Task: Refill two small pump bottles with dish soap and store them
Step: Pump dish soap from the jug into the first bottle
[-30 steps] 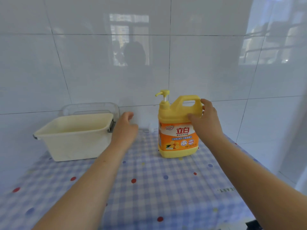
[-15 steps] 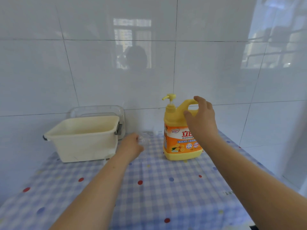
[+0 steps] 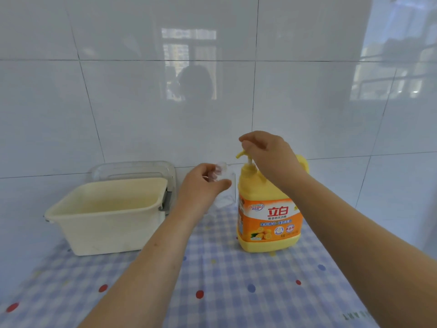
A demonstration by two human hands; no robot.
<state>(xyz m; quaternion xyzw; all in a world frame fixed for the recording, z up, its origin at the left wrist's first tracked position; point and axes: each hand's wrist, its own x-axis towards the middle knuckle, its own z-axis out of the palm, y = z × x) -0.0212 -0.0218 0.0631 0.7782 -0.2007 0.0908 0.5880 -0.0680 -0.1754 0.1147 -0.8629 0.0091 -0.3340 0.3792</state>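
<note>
A big yellow dish soap jug with an orange label stands on the checked tablecloth near the wall. My right hand is on top of its yellow pump head, fingers curled over it. My left hand holds a small clear bottle up just left of the pump spout, pinched between thumb and fingers; most of the bottle is hidden by the hand. A second faint clear object stands by the wall behind it; I cannot tell what it is.
A cream plastic bin sits at the left of the table, with a clear lid leaning on the tiled wall behind it. The tablecloth has coloured dots.
My right hand left the jug's handle and moved onto the pump head. My left hand rose from the table with the small clear bottle toward the spout.
</note>
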